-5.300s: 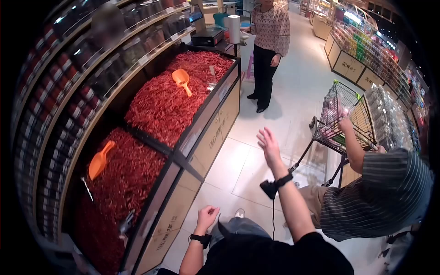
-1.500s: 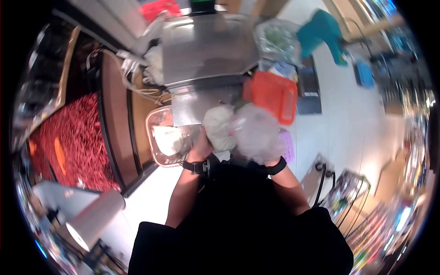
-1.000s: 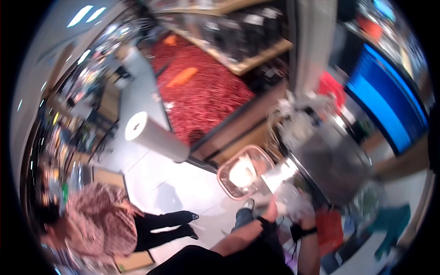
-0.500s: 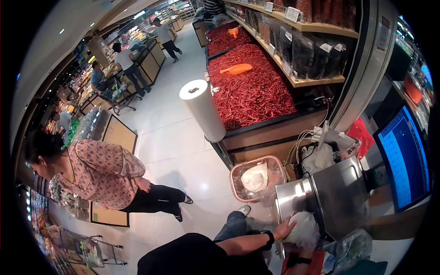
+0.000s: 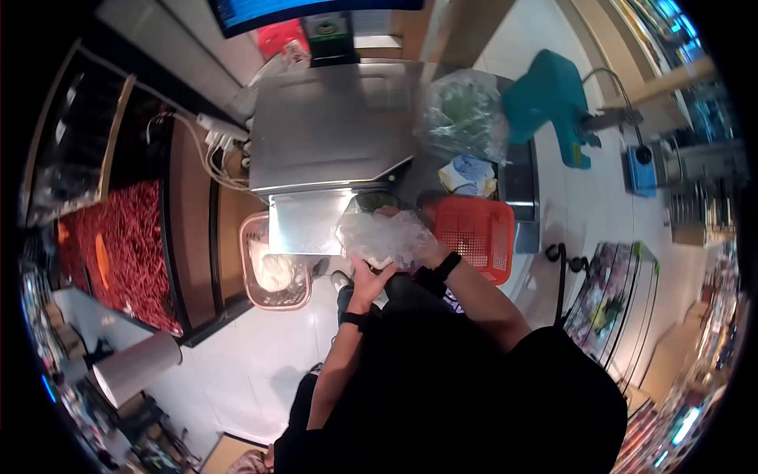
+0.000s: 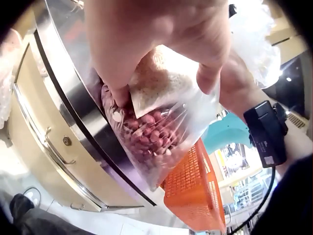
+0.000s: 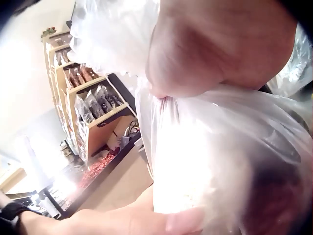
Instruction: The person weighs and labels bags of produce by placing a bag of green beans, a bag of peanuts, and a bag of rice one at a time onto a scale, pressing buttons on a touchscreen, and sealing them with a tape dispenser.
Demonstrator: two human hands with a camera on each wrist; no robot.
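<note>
Both hands hold a clear plastic bag (image 5: 387, 237) over the near edge of the metal scale (image 5: 308, 225). The left hand (image 5: 367, 284) grips its near left side, with thumb and fingers spread apart round the bag in the left wrist view. Inside the bag (image 6: 154, 139) lie small reddish round pieces, and a pale, flat-looking piece (image 6: 159, 81) is between the left hand's (image 6: 159, 34) thumb and fingers. The right hand (image 5: 430, 253) pinches gathered plastic; its fingertips are partly hidden. In the right wrist view, the right hand (image 7: 215, 49) presses folds of the bag (image 7: 186, 147) together.
A pink basket (image 5: 278, 300) with a white bag stands left, a red basket (image 5: 505, 237) right. Behind are a bag of greens (image 5: 462, 114), a teal device (image 5: 545, 95) and a screen (image 5: 316, 6). Dried red chillies (image 5: 134, 253) fill a bin at left; a cart (image 5: 612, 308) stands at right.
The head view has swung round from the aisle to face the counter. The left hand has moved from the bag's side at the scale to its near edge, and both hands now show on the bag.
</note>
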